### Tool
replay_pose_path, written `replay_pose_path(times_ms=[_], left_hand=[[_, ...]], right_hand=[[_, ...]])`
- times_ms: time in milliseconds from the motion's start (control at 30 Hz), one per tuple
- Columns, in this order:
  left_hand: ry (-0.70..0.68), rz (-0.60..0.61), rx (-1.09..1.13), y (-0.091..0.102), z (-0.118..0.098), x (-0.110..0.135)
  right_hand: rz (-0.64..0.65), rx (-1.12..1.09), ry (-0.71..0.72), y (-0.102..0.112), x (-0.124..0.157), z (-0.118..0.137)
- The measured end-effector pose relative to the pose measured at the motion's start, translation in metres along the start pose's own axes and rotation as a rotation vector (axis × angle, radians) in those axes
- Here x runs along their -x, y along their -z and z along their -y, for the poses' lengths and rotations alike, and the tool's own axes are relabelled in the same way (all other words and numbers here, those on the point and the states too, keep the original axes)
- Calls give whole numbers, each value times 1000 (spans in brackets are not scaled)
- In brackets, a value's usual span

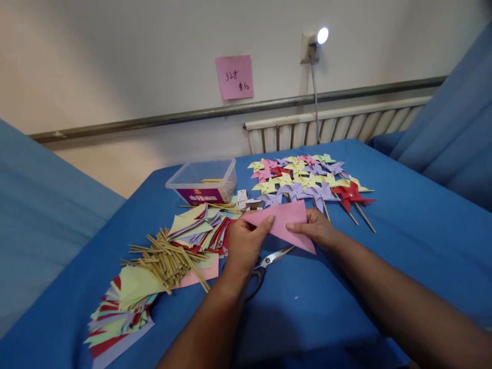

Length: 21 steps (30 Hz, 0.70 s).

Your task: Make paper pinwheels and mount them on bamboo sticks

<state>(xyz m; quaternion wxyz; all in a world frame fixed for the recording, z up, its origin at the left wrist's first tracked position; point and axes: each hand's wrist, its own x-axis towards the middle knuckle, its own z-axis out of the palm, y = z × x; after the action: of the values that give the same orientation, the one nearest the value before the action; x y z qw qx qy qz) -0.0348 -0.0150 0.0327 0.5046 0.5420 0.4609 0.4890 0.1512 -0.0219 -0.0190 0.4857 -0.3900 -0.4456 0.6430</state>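
Observation:
A pink sheet of paper is stretched between my two hands above the blue table. My left hand pinches its left side, thumb on top. At the right side, my right hand grips it, also thumb on top. Underneath lies a pair of scissors with dark handles, blades pointing right and partly behind the paper. Just left of my left hand is a pile of coloured paper pieces. Several finished paper pinwheels on sticks lie beyond my right hand.
A clear plastic box holding sticks stands at the back left. Small white boxes sit beside it. Thin wooden sticks and more cut paper lie at left. Blue curtains hang at both sides; a radiator lines the wall.

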Motion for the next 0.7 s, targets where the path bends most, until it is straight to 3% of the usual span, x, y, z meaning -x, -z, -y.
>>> replay_pose_path(times_ms=[167, 433, 700], left_hand=[[64, -34, -83, 4, 7, -1], [62, -26, -119, 5, 4, -2], [44, -32, -88, 4, 2, -2]], right_hand=[[-36, -34, 44, -6, 0, 3], [-261, -56, 278, -12, -4, 13], [-302, 29, 285, -14, -3, 16]])
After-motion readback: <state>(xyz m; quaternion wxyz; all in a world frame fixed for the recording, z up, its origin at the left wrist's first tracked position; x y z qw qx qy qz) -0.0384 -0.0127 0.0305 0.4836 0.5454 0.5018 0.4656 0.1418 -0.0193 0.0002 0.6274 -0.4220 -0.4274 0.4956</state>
